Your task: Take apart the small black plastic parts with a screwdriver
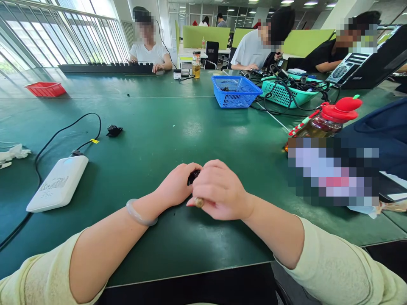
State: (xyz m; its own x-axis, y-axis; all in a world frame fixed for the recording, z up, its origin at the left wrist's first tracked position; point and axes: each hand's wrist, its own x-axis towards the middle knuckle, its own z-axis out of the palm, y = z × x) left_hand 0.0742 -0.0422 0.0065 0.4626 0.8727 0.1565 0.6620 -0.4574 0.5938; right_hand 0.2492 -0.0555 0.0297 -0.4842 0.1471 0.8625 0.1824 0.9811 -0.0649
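Note:
My left hand (177, 184) rests on the green table with its fingers closed around a small black part (193, 176). Only a dark, shiny piece of that part shows between the hands. My right hand (221, 190) is curled right beside it, partly covering the left fingertips. A slim tool with a round brass-coloured end (199, 202) pokes out of the right fist near the thumb; the rest of it is hidden by the fingers. Farther left on the table lies another small black part (114, 130), apart from both hands.
A white power bank (59, 183) with a black cable lies at left, a red basket (46, 89) beyond it. Blue (237, 94) and teal (282, 94) baskets stand at the back, cables over the teal one. A red-lidded bottle (330, 120) stands right. Several people sit across.

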